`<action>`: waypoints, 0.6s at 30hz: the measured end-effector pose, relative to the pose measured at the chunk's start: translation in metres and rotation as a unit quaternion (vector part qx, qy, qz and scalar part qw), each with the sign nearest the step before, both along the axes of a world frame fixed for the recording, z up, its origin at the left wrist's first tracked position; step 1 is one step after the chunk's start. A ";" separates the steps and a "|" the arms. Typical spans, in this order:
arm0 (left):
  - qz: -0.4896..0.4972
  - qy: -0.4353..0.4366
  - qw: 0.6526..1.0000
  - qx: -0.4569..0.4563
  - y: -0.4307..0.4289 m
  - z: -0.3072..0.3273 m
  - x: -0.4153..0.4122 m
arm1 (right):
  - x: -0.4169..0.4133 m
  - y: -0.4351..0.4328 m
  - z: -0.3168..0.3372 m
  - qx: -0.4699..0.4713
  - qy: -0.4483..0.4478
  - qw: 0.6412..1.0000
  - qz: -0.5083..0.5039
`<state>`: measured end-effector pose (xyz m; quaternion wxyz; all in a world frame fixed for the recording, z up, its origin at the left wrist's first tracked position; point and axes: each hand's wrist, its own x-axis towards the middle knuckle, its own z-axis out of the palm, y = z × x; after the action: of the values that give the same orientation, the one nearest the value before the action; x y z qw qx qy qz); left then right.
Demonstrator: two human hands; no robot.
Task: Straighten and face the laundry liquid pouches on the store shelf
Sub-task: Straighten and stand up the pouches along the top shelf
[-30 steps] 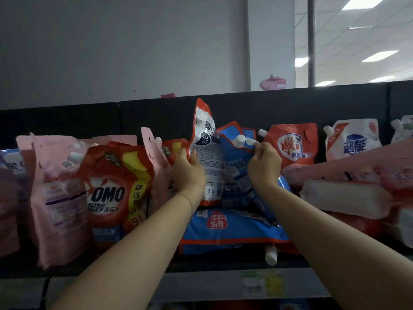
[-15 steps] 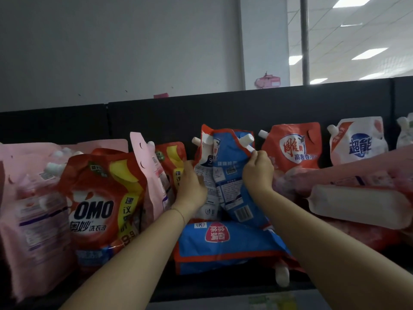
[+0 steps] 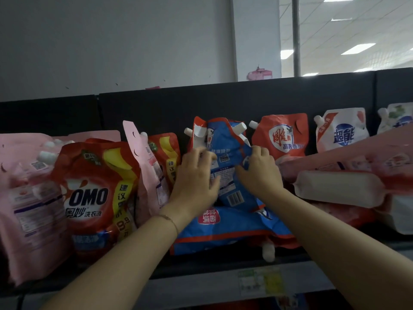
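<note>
On the shelf (image 3: pixel 201 285), an upright blue pouch (image 3: pixel 228 157) is pressed by the flat, spread left hand (image 3: pixel 196 175) and pinched at its right edge by the right hand (image 3: pixel 261 173), above a flat-lying blue pouch (image 3: pixel 223 231) and hemmed between a leaning pink pouch (image 3: pixel 145 166) and a toppled pink pouch (image 3: pixel 335 186).

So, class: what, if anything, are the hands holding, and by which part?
The upright blue pouch: the right hand pinches its right edge; the left hand lies blurred against its left side.
</note>
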<state>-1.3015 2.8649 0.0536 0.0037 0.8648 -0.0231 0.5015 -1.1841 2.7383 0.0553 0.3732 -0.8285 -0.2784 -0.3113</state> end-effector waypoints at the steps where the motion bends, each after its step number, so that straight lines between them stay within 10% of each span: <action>1: -0.039 0.052 0.997 0.035 -0.008 -0.005 -0.004 | -0.003 -0.004 -0.001 -0.006 -0.027 1.000 -0.009; 6: -0.056 0.249 0.955 0.151 -0.040 -0.035 -0.007 | -0.013 -0.018 -0.007 -0.086 -0.117 0.986 0.084; 18: -0.079 0.116 0.964 0.225 -0.022 -0.059 -0.002 | -0.018 -0.033 0.005 -0.234 0.039 0.959 0.156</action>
<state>-1.3039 2.8430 -0.0052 -0.1484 0.8913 -0.2028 0.3774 -1.2018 2.7058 0.0606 0.2233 -0.8504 -0.4547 -0.1423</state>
